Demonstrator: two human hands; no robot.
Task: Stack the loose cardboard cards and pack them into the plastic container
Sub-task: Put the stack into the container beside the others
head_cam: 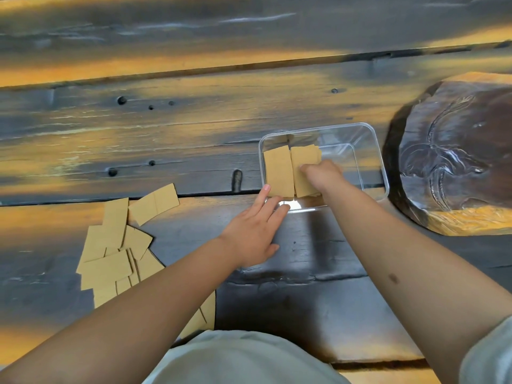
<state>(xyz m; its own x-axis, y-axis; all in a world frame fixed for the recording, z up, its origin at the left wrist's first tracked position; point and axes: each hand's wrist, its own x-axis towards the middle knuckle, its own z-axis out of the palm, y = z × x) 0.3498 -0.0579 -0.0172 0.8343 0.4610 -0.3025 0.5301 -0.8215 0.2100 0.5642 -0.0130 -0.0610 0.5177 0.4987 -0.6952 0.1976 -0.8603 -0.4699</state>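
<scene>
Fingers of the right hand pinch a card stack into the clear container while the left hand, grip spread flat, steadies its rim.

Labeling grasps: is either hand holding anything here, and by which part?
The right hand is inside the clear plastic container, fingers on the right card stack near its right edge; grip unclear. The left hand rests on the container's near-left corner.
</scene>
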